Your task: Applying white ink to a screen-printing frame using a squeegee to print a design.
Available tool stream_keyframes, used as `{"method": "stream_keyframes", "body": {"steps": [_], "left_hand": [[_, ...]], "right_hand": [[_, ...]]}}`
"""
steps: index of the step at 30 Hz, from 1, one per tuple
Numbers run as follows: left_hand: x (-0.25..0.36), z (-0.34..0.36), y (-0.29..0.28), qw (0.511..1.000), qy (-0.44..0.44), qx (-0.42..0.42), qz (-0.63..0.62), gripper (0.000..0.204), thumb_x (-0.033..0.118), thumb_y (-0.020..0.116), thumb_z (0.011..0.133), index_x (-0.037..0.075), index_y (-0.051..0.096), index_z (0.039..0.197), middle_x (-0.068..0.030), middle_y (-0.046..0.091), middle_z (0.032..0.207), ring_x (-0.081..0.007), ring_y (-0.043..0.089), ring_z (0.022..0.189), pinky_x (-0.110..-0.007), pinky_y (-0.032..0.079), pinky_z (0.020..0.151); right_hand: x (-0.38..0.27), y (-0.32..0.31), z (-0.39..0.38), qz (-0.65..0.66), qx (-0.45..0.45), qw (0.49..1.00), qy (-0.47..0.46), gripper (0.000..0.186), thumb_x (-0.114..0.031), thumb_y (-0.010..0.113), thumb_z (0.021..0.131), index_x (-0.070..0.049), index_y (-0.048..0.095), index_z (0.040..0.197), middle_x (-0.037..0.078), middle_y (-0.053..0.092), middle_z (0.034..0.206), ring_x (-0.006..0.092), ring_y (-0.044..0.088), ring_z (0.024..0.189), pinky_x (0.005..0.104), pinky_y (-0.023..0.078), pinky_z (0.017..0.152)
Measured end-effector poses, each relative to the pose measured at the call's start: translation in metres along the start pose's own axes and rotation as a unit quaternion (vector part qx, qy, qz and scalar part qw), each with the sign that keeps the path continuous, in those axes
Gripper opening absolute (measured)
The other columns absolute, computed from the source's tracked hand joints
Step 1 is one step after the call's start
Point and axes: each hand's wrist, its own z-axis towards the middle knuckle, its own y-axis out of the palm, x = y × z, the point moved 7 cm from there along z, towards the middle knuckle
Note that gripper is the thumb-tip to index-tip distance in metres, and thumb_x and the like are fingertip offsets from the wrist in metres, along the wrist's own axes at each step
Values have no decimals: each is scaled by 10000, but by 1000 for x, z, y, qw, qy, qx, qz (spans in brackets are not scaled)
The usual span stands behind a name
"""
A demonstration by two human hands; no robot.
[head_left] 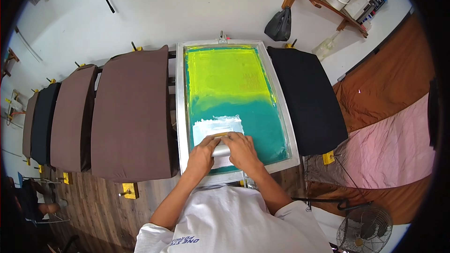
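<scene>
1 squeegee (221, 151) sits at the green screen's (258, 122) near end, over white ink (216, 125), long axis left to right, yellow strip (220, 134) facing away; left hand (202, 156) and right hand (240, 152) grasp it, fingers (232, 139) bent over.

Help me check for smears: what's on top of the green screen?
A yellow layer farther off, a white smear nearer, and a pale tool in the left hand and right hand. Tool and hands hide what's beneath them.
</scene>
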Motion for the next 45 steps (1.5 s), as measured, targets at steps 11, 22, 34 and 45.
{"method": "stream_keyframes", "body": {"steps": [11, 22, 34, 45], "left_hand": [[2, -15, 15, 991, 69, 88, 72, 600, -178, 580, 663, 3, 636, 1232, -237, 605, 1273, -409, 642, 1074, -439, 534, 929], [-4, -27, 24, 1000, 0, 15, 18, 680, -191, 572, 627, 9, 605, 1276, -232, 560, 1362, -405, 573, 1218, -441, 501, 1008], [9, -29, 22, 1000, -13, -8, -24, 643, -154, 593, 637, 16, 619, 1256, -222, 583, 1334, -410, 620, 1126, -448, 526, 956], [11, -37, 20, 1000, 7, 0, 15, 652, -155, 607, 639, -19, 603, 1276, -266, 576, 1324, -409, 546, 1253, -432, 453, 1067]], "right_hand": [[3, 7, -22, 17, 75, 997, -4, 440, 67, 596, 763, -60, 651, 1181, 127, 601, 1210, 306, 552, 1190, 470, 434, 920], [-1, 6, -25, 11, 70, 997, -20, 451, 64, 583, 782, -71, 653, 1207, 142, 611, 1230, 315, 562, 1173, 490, 449, 902], [7, 10, -34, 58, -31, 998, -1, 458, 99, 572, 753, -55, 658, 1176, 124, 596, 1235, 324, 551, 1186, 477, 465, 884], [1, 13, -43, 41, 15, 999, -11, 510, 105, 587, 736, -40, 644, 1221, 155, 579, 1278, 336, 524, 1238, 471, 469, 927]]}}
